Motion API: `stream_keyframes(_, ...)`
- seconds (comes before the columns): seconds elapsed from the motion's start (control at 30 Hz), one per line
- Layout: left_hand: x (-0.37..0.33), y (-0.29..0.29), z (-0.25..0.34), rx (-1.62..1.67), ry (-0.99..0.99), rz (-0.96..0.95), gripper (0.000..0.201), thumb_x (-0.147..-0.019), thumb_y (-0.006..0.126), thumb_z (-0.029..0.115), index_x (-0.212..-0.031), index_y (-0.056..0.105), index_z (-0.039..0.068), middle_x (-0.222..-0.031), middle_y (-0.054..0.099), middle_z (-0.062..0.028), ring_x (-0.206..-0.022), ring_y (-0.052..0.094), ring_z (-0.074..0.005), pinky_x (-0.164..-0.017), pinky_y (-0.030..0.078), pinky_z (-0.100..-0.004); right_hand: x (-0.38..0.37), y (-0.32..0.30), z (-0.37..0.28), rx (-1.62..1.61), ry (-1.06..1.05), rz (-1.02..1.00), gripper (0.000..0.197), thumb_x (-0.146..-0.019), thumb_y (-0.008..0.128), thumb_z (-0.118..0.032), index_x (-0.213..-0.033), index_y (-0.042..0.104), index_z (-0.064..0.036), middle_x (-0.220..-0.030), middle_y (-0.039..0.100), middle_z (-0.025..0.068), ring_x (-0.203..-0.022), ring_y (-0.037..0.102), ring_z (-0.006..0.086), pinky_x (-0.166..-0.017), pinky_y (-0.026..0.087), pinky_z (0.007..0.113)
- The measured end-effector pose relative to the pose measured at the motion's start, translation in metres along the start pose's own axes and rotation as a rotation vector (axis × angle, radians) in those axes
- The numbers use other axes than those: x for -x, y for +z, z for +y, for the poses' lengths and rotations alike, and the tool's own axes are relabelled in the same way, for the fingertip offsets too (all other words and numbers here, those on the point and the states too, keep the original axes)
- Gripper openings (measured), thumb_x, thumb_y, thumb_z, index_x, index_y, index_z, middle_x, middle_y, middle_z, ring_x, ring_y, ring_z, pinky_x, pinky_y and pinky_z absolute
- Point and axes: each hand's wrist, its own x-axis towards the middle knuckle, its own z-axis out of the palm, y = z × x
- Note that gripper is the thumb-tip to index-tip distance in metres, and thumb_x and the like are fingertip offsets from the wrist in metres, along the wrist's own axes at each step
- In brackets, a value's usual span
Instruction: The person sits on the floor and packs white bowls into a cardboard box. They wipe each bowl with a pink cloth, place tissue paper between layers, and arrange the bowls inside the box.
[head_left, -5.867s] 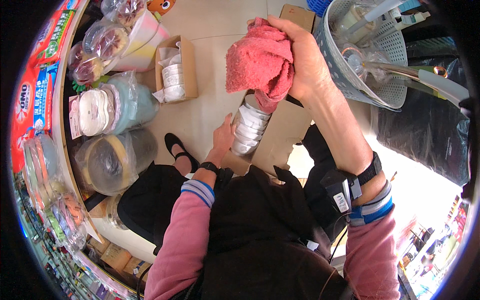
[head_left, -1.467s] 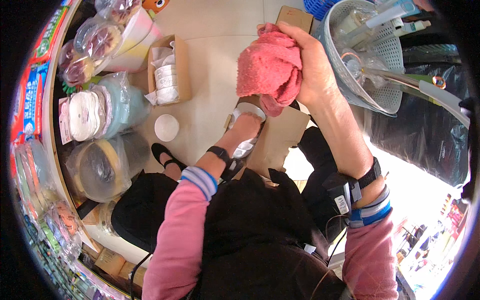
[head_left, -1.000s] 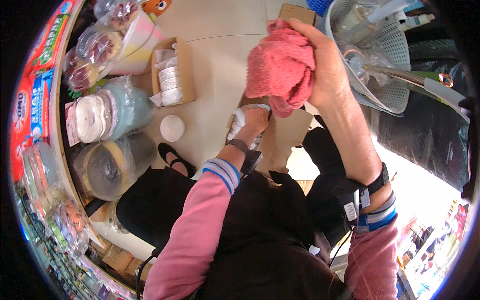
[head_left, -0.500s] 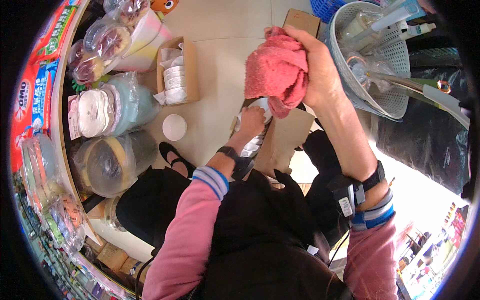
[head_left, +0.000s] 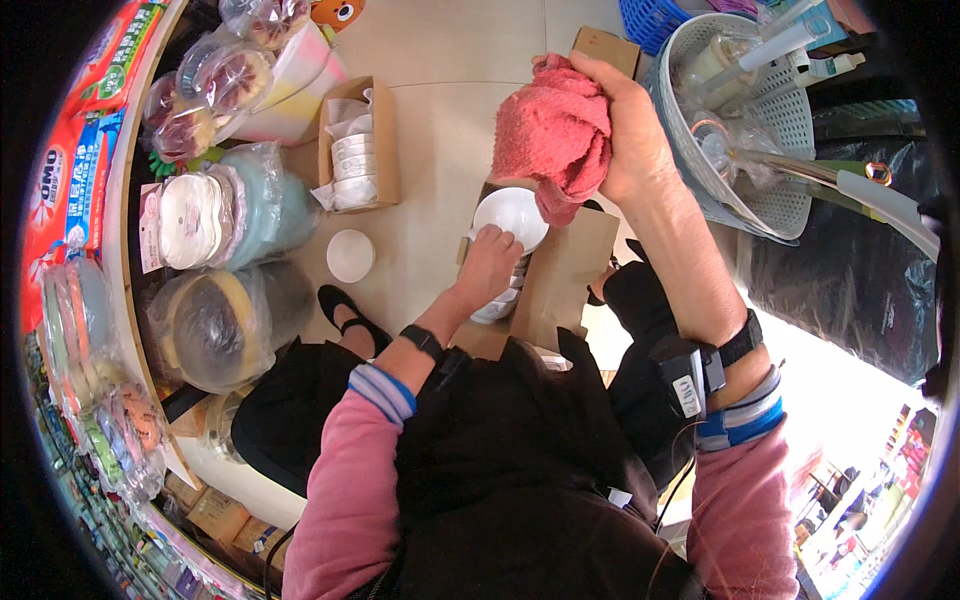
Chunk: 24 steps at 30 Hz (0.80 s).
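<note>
My right hand (head_left: 638,140) is closed round a crumpled red cloth (head_left: 553,135), held up over an open cardboard box (head_left: 562,282). Below the cloth, my left hand (head_left: 487,266) has its fingers curled over the near edge of a white bowl (head_left: 513,212), whose round inside faces up. More white bowls (head_left: 496,309) stand stacked in the box beneath that hand. The cloth hides part of the bowl's right rim.
A single white bowl (head_left: 350,256) rests on the floor at left, near my black shoe (head_left: 354,318). Behind it stands a smaller carton (head_left: 384,150) of stacked white bowls. Wrapped goods (head_left: 210,325) line the left side; a grey basket (head_left: 668,130) stands at right.
My left hand has drawn back slightly toward me and a bowl now shows tilted up at its fingers. The right hand with the cloth has barely shifted.
</note>
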Motion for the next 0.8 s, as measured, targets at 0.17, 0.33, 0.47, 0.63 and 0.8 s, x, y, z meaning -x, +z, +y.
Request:
stream_keyframes(0.17, 0.039, -0.033, -0.004, -0.088, -0.043, 0.125, 0.007, -0.071, 0.053, 0.002, -0.078, 0.054, 0.005, -0.079, 0.050, -0.0114, -0.085, 0.052, -0.0308, -0.096, 0.038, -0.0474, -0.007, -0.002, 0.000, 0.041, -0.031, 0.034, 0.019, -0.091, 0.055, -0.022, -0.095, 0.061, -0.0041, -0.090, 0.066, 0.0076, -0.082, 0.064, 0.0201, -0.079, 0.052, 0.033)
stream_keyframes(0.33, 0.092, -0.042, -0.055, -0.320, -0.337, 0.187, 0.005, -0.074, 0.057, 0.008, -0.079, 0.056, 0.007, -0.081, 0.052, -0.0104, -0.086, 0.053, -0.0290, -0.092, 0.038, -0.0458, -0.009, 0.003, 0.010, 0.060, 0.014, 0.002, 0.031, -0.094, 0.051, -0.024, -0.109, 0.058, 0.0024, -0.093, 0.065, 0.0087, -0.080, 0.063, 0.0198, -0.074, 0.053, 0.033)
stream_keyframes(0.47, 0.134, -0.045, -0.100, -0.471, -0.503, 0.221, 0.004, -0.075, 0.059, 0.008, -0.077, 0.056, 0.007, -0.080, 0.053, -0.0104, -0.085, 0.054, -0.0293, -0.086, 0.039, -0.0444, -0.014, 0.006, 0.017, 0.073, 0.046, 0.022, 0.025, -0.093, 0.053, -0.024, -0.101, 0.059, -0.0010, -0.091, 0.064, 0.0080, -0.081, 0.062, 0.0197, -0.076, 0.052, 0.034)
stream_keyframes(0.63, 0.174, -0.036, -0.133, -0.528, -0.692, 0.175, 0.002, -0.075, 0.059, 0.007, -0.077, 0.057, 0.007, -0.081, 0.055, -0.0098, -0.085, 0.055, -0.0287, -0.083, 0.039, -0.0437, -0.019, 0.006, 0.023, 0.099, 0.060, 0.015, 0.029, -0.094, 0.051, -0.024, -0.107, 0.059, 0.0008, -0.091, 0.064, 0.0100, -0.080, 0.063, 0.0208, -0.075, 0.053, 0.034)
stream_keyframes(0.8, 0.191, -0.018, -0.147, -0.567, -0.731, 0.139, 0.003, -0.074, 0.059, 0.007, -0.077, 0.059, 0.007, -0.082, 0.057, -0.0090, -0.085, 0.056, -0.0272, -0.081, 0.040, -0.0421, -0.017, 0.006, 0.024, 0.139, 0.082, -0.020, 0.028, -0.093, 0.052, -0.023, -0.105, 0.060, 0.0010, -0.090, 0.064, 0.0079, -0.081, 0.062, 0.0190, -0.075, 0.052, 0.033)
